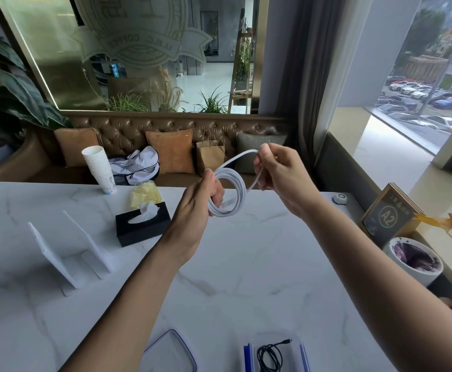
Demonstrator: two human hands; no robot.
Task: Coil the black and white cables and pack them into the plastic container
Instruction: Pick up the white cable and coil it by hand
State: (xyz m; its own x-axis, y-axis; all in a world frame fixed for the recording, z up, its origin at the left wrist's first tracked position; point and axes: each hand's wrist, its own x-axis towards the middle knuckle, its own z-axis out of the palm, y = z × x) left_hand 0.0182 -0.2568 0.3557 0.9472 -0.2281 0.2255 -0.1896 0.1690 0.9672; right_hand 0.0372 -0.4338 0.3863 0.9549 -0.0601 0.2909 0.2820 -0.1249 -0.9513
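Daylight floods in from the window point(418, 84) at the upper right of the frame, where the sill is nearly washed out. The marble table point(246, 264) across the middle is evenly bright, with soft, faint shadows falling leftward from the white stands point(58, 259) at left. The upper left stays dim around the dark plant point(7, 84). The glass partition point(139, 49) at top centre carries hazy reflections. Wide-angle distortion bends straight lines near the edges. Focus is fairly sharp throughout.
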